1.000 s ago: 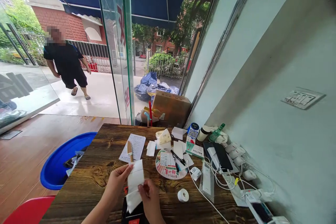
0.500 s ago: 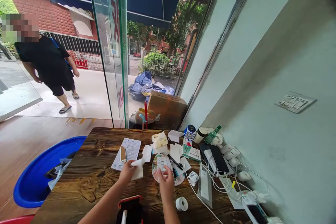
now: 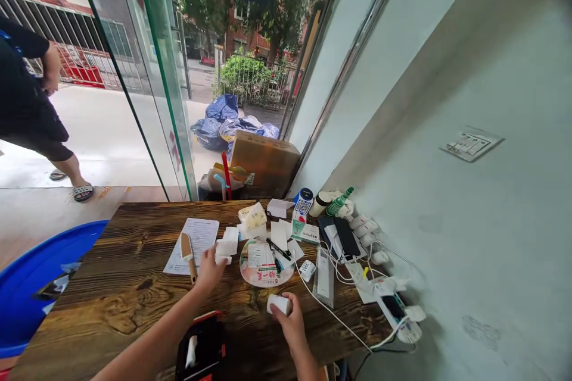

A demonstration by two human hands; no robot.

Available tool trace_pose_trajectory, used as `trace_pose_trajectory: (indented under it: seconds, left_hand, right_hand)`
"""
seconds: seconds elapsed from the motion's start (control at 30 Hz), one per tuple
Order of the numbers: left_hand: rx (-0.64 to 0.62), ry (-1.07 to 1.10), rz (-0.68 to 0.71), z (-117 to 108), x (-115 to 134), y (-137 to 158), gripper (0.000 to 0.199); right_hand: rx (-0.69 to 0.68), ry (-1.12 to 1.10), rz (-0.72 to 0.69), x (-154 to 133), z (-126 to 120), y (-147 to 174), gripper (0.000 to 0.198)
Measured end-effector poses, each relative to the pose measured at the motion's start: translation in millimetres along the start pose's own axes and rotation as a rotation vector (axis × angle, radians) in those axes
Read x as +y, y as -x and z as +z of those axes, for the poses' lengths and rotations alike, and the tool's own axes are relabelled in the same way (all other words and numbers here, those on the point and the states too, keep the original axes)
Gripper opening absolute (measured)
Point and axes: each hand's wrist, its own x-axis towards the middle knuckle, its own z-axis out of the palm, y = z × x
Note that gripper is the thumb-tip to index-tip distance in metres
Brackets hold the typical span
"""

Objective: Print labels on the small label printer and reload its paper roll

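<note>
My left hand (image 3: pixel 210 272) is closed at the fingertips on a piece of white paper (image 3: pixel 223 259), beside other white paper pieces (image 3: pixel 229 238) on the wooden table. Lower right, my right hand (image 3: pixel 290 317) pinches a small white roll (image 3: pixel 277 303) between thumb and fingers, tilted on its side. Between and beyond the hands lies a round printed fan (image 3: pixel 261 277) with a slip and black pens (image 3: pixel 277 248) on it. Left of my left hand, a tool with a tan blade and wooden handle (image 3: pixel 187 250) rests partly on a printed sheet (image 3: pixel 203 232).
A black box with red edges (image 3: pixel 210 342) sits close in front. Chargers and white cables (image 3: pixel 378 250), a phone (image 3: pixel 346 236) and a green bottle (image 3: pixel 339 202) crowd the right by the wall. A blue tub (image 3: pixel 18 297) stands left; a person (image 3: pixel 27 95) walks outside.
My right hand has moved down and taken hold of the white roll. My left hand has brought its paper onto the other pieces. The view has swung right; the person outside is partly cut off.
</note>
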Motion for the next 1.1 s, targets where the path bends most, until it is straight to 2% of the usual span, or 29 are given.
trace_pose_trajectory:
  seconds: [0.07,0.1,0.13,0.2,0.27,0.4,0.5,0.57,0.67,0.77,0.9,1.1]
  left_hand:
    - [-0.185,0.097,0.037,3.0,-1.7,42.4,0.045]
    - [-0.378,0.245,0.048,3.5,-2.6,63.0,0.051]
    - [-0.49,0.349,0.009,2.9,-3.0,81.7,0.059]
    - [-0.585,0.474,0.023,-2.9,-1.1,110.7,0.059]
    - [-0.542,0.512,0.109,-13.8,4.9,128.2,0.049]
    - [-0.334,0.481,0.298,-39.4,21.2,143.7,0.03]
    - [-0.225,0.392,0.413,-53.8,31.7,149.8,0.019]
    - [-0.131,0.225,0.52,-61.1,38.7,153.6,0.018]
    - [0.063,-0.065,0.776,-68.9,49.9,160.8,0.018]
    - [0.104,-0.126,0.962,-71.5,59.4,169.9,0.021]
    - [0.132,-0.12,1.014,-70.5,66.9,179.6,0.027]
    - [0.161,-0.089,1.036,-72.4,78.3,184.2,0.023]
  right_hand:
    - [-0.091,-0.111,-0.034,-16.3,12.1,14.9,0.044]
    - [-0.137,-0.153,-0.065,-26.0,18.1,23.6,0.047]
    - [-0.176,-0.185,-0.103,-36.3,23.7,32.6,0.049]
    - [-0.232,-0.218,-0.182,-57.1,32.5,49.6,0.053]
    - [-0.277,-0.197,-0.282,-76.3,36.9,63.5,0.054]
    - [-0.388,-0.126,-0.442,-105.8,33.8,79.5,0.061]
    - [-0.522,-0.104,-0.399,-115.5,28.4,84.4,0.063]
    - [-0.576,-0.093,-0.336,-115.7,26.6,86.4,0.058]
    - [-0.484,-0.028,-0.358,-113.1,25.8,90.1,0.057]
    - [-0.372,0.084,-0.443,-115.8,24.3,95.7,0.058]
    - [-0.323,0.188,-0.546,-130.1,19.6,103.8,0.06]
    - [-0.323,0.258,-0.617,-148.8,13.0,109.9,0.063]
